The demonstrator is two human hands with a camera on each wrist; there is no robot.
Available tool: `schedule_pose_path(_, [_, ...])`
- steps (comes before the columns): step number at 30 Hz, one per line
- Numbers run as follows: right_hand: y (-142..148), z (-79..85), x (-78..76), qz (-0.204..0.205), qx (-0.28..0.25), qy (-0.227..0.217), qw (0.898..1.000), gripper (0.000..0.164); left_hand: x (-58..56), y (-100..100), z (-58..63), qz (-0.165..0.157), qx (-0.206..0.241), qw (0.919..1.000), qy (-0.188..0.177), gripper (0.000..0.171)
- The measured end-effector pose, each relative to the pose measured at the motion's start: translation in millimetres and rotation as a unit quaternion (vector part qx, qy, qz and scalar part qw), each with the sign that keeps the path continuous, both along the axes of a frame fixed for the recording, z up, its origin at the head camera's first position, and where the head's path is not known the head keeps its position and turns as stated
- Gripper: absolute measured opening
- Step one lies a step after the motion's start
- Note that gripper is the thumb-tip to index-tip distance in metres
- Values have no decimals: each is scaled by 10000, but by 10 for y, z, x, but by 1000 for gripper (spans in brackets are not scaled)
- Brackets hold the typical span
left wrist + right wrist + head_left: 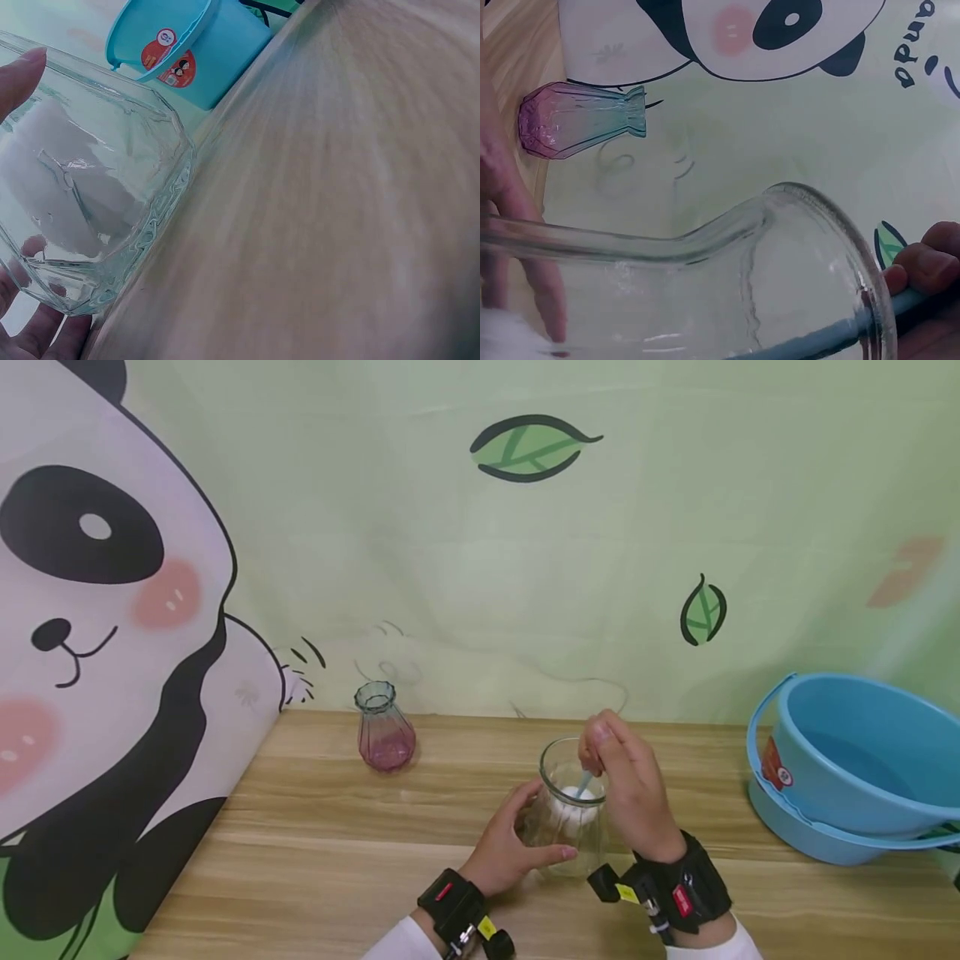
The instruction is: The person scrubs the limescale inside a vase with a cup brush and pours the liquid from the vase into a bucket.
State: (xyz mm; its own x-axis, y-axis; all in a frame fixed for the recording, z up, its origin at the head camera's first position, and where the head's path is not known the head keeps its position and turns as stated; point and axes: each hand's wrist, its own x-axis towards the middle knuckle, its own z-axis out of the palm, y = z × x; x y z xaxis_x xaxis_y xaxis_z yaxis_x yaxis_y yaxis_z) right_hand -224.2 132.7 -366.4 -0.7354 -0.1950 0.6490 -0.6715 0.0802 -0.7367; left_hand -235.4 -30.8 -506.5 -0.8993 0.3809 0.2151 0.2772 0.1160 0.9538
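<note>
A clear glass vase [590, 842] with a flared rim stands near the front of the wooden table. My left hand [508, 850] holds it low on the near left side, thumb across the front. Above the rim, my right hand [632, 781] grips the blue handle [814, 341] of a sponge bottle brush, which runs down through the mouth. Its white sponge head [71, 176] is inside the vase, seen through the glass in the left wrist view.
Toward the back left stands a small pink-and-teal glass vase [385, 733]. Two blue plastic buckets [847, 777], one inside the other, are at the right. A cloth backdrop [420, 552] printed with a panda and leaves hangs behind the table [315, 877].
</note>
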Motion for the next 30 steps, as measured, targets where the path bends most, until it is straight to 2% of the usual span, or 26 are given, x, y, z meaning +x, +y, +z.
schedule_pose_path(3, [5,-7,-11,-3,162,-171,9997,31,40,-12,90,-28,1,10000,-40,83])
schedule_pose_path(7, [12,0,-19,-22,323,-330,9989,30,53,-14,131,-17,-51,9999,-114,83])
schedule_pose_path(13, [17,7,-33,-80,532,-533,9971,30,49,-10,135,4,-71,9998,-172,83])
schedule_pose_path(21, [3,-1,-38,-12,652,-634,9959,31,42,-1,124,-17,-64,10000,-58,82])
schedule_pose_path(30, [37,-20,-73,387,292,-694,9964,32,42,-19,104,-40,-83,9999,-109,81])
